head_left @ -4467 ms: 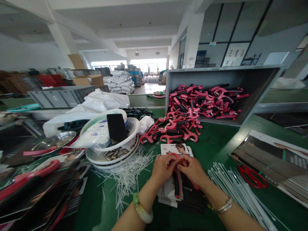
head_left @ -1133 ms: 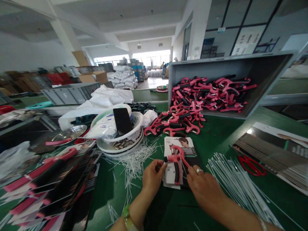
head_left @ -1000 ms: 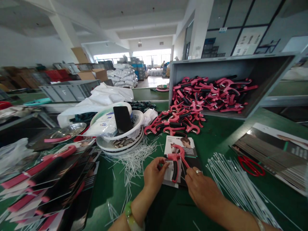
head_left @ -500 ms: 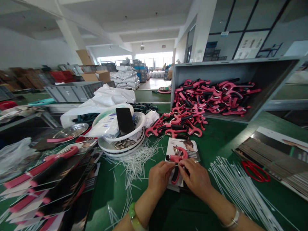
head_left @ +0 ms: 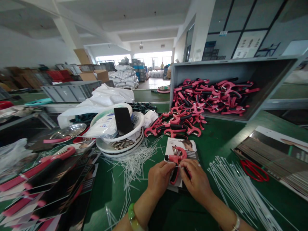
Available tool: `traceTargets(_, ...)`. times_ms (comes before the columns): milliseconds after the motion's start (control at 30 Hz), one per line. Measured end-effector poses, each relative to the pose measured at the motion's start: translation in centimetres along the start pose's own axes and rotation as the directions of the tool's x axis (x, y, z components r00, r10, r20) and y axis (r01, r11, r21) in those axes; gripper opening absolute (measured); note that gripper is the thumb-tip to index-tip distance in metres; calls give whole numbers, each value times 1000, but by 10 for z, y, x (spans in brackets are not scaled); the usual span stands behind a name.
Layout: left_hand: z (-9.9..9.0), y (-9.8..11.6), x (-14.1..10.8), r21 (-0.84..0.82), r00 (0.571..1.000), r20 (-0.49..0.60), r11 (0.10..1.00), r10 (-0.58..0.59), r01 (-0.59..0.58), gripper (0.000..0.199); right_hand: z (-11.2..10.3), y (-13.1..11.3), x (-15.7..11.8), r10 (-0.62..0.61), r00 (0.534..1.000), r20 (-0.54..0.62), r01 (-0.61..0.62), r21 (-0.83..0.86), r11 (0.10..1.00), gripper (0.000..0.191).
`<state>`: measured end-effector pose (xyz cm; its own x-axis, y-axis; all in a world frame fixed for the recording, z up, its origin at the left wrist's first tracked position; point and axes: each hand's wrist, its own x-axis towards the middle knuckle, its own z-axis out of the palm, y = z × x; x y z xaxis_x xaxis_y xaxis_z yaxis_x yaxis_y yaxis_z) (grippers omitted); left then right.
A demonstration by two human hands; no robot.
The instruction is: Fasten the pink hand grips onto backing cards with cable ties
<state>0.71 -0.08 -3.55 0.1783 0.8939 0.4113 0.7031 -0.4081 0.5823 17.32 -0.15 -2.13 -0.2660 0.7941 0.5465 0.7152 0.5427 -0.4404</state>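
Observation:
A pink and black hand gripper [head_left: 179, 156] with a metal spring lies on a printed backing card [head_left: 172, 144] in front of me. My left hand [head_left: 158, 178] is closed, thumb and fingers pinched at the left side of its handles. From the right, my right hand [head_left: 196, 176] pinches close to the same spot. A small bit of white cable tie shows between the fingertips, across the handles. The fingers hide most of the tie and part of the handles. Loose white cable ties [head_left: 237, 189] lie fanned out to the right of my right hand.
A tipped grey crate [head_left: 264, 83] spills pink hand grippers [head_left: 185, 120] behind the card. Left of them, stacked white bowls [head_left: 113, 150] hold metal springs and a phone [head_left: 123, 121]. Carded hand grippers [head_left: 53, 179] pile up at left. Red scissors [head_left: 254, 170] lie by stacked cards [head_left: 271, 160].
The whole view has shifted slightly left. Both hands stay pinched at the hand gripper's handles, with only small finger movement.

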Motion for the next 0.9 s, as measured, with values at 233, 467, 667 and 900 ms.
traceTargets(233,1,-1,0,-5,1000,0,1000,8,-8,24,0,0,1,-12,999,34,13,-21,1000,14)
traceTargets(467,2,-1,2,-92,999,-34,995,23,-26,22,0,-1,2,-29,999,42,31,-41,999,18)
traceTargets(667,-1,-8,3,-232,995,-91,971,45,-65,20,1,-4,0,-72,997,41,76,-120,990,20)
traceTargets(900,2,-7,3,-152,989,-79,979,128,-138,23,4,-8,-3,-110,993,54,122,-421,899,21)
